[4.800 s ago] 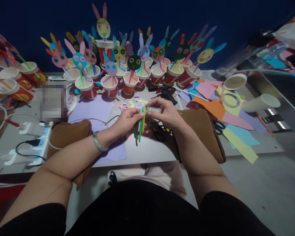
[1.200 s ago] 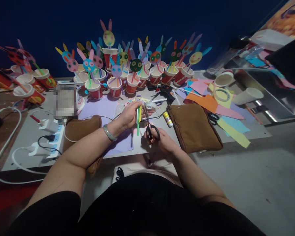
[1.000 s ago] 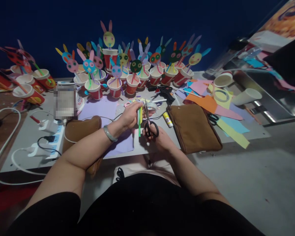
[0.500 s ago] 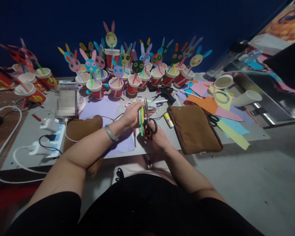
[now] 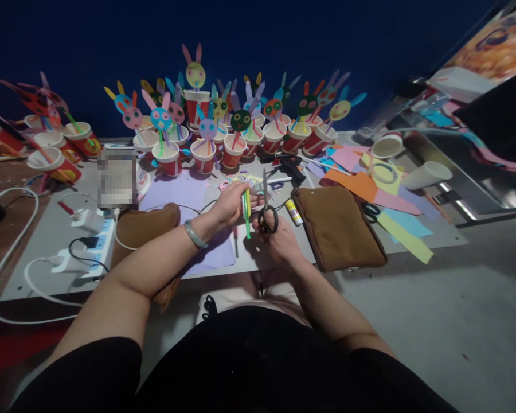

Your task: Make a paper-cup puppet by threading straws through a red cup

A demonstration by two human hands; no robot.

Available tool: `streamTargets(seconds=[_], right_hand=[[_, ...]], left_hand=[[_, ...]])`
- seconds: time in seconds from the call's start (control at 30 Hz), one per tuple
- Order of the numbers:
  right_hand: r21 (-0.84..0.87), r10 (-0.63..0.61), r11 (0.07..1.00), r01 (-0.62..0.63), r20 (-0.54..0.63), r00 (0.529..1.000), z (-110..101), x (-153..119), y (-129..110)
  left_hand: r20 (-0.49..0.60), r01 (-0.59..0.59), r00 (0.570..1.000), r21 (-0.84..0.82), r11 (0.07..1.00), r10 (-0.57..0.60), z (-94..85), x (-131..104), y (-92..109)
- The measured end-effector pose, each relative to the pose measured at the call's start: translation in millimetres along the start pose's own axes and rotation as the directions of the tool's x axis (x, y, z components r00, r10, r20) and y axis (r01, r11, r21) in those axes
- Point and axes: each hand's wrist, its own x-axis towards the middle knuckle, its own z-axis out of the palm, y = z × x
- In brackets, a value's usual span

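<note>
Near the table's front edge, my left hand (image 5: pixel 235 202) is closed around a few coloured strips (image 5: pixel 246 211), green, yellow and pale; they look like drinking straws or folded paper. One green end hangs below the others. Just to the right, my right hand (image 5: pixel 282 236) grips black-handled scissors (image 5: pixel 267 221) by the finger loops, blades pointing up and away from me. The blades are a small distance from the strips. Beyond the hands lie paper scraps (image 5: pixel 227 184) and a black glue gun (image 5: pixel 293 166). A yellow glue stick (image 5: pixel 294 212) lies right of the scissors.
Red paper cups (image 5: pixel 167 158) with paper rabbit heads on straws line the back. Brown pouches (image 5: pixel 339 229) lie on both sides. Coloured paper (image 5: pixel 395 201) spreads at right, beside a second pair of scissors (image 5: pixel 370 212). A power strip (image 5: pixel 98 246) with cables is at left.
My right hand has moved slightly right with the scissors, widening the gap between the blades and the strips. My left hand keeps its hold and has barely moved.
</note>
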Motion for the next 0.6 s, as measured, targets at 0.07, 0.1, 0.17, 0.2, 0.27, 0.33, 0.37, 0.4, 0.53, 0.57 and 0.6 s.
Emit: streamTargets(seconds=[0.07, 0.1, 0.17, 0.2, 0.27, 0.33, 0.37, 0.4, 0.53, 0.57, 0.6], right_hand=[[-0.207, -0.158, 0.969, 0.135, -0.098, 0.983, -16.9, 5.5, -6.8], [-0.366, -0.270, 0.910, 0.197, -0.161, 0.949, -26.9, 9.5, -11.6], [-0.700, -0.392, 0.701, 0.134, -0.222, 0.893, -46.1, 19.5, -22.7], [-0.827, -0.392, 0.561, 0.025, -0.239, 0.888, -53.6, 25.2, -28.2], [-0.945, -0.300, 0.300, -0.134, -0.227, 0.927, -62.0, 37.6, -37.4], [-0.982, -0.187, 0.113, -0.148, -0.168, 0.968, -61.4, 50.5, -42.5], [-0.990, -0.146, 0.056, -0.128, -0.135, 0.980, -58.9, 56.9, -43.5], [-0.995, -0.113, 0.018, -0.096, -0.098, 0.989, -55.8, 63.2, -44.0], [-0.999, -0.032, -0.041, 0.025, 0.026, 0.999, -47.8, 85.3, -45.6], [-0.997, -0.019, -0.043, 0.058, 0.059, 0.998, -48.2, 89.3, -46.9], [-0.995, -0.016, -0.033, 0.092, 0.093, 0.996, -49.4, 92.5, -48.4]], left_hand=[[-0.016, -0.039, 0.999, 0.024, 0.999, 0.039, -2.0, 2.5, 0.2], [-0.032, -0.066, 0.997, 0.034, 0.997, 0.067, -2.8, 3.8, 0.5], [-0.081, -0.133, 0.987, 0.043, 0.990, 0.137, -3.8, 6.3, 1.9], [-0.109, -0.170, 0.979, 0.040, 0.985, 0.174, -3.9, 7.2, 2.8], [-0.153, -0.236, 0.959, 0.027, 0.971, 0.237, -3.4, 8.2, 5.0], [-0.168, -0.288, 0.943, 0.018, 0.958, 0.287, -2.6, 7.9, 6.7], [-0.166, -0.306, 0.938, 0.018, 0.952, 0.305, -2.2, 7.5, 7.2], [-0.161, -0.318, 0.935, 0.020, 0.948, 0.317, -1.8, 7.0, 7.5], [-0.121, -0.322, 0.939, 0.019, 0.947, 0.321, -2.5, 5.5, 6.3], [-0.111, -0.319, 0.942, 0.013, 0.948, 0.318, -3.4, 5.4, 5.6], [-0.098, -0.320, 0.943, 0.007, 0.947, 0.319, -4.5, 5.6, 4.9]])
